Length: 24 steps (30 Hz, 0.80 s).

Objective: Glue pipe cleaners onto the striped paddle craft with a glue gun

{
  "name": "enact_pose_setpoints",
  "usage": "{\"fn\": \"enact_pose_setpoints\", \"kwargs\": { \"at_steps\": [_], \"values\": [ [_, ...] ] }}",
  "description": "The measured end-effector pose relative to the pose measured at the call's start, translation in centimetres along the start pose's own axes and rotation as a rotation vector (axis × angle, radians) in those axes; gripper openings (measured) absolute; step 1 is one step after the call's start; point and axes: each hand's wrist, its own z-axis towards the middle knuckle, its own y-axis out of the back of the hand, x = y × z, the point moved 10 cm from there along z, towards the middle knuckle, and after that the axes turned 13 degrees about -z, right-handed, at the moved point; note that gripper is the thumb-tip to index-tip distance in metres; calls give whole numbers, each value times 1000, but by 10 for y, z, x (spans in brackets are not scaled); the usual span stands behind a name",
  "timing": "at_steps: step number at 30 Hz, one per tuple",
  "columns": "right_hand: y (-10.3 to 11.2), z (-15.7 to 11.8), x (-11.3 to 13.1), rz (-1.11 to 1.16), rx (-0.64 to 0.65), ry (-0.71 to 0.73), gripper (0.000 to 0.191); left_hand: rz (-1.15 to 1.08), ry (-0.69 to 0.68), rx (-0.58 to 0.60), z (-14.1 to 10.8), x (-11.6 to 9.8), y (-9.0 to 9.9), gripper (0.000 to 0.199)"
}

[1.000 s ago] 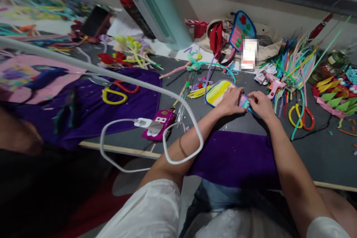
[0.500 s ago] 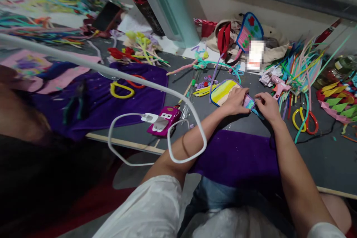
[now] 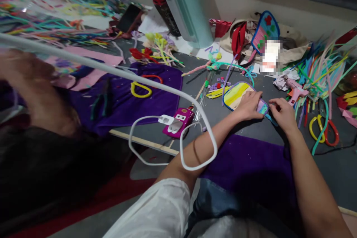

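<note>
A fan-shaped craft panel [image 3: 237,95] with yellow and pale stripes and a dark blue edge lies on the grey table. My left hand [image 3: 251,106] is over its right half, thumb at the near edge and fingers across the top, holding it. At the panel's right end, my right hand [image 3: 283,113] has its thumb and fingers bent together in a pinch; what is between them is too small to make out. A short blue fuzzy stem [image 3: 270,119] extends from the panel beneath the right hand.
A white cable [image 3: 156,83] arches across the view to a magenta power strip [image 3: 178,122]. Right of my hands are a pink glue gun [image 3: 297,92], scissors [image 3: 318,128] and bunched pipe cleaners [image 3: 320,74]. A kettle [image 3: 192,11] stands behind. Another person's hand [image 3: 41,85] is at left, blurred.
The view has swung left, so everything sits farther right in the picture. Another person's hand now shows more at left. My hands keep nearly the same hold at the panel.
</note>
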Motion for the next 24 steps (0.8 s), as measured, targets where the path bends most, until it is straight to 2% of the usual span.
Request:
{"fn": "enact_pose_setpoints", "kwargs": {
  "at_steps": [11, 24],
  "values": [
    [5, -6, 5, 21, 25, -32, 25, -32, 4, -4, -7, -6, 2, 98],
    [12, -2, 6, 7, -29, -4, 24, -31, 11, 0, -6, -9, 2, 97]
  ]
}}
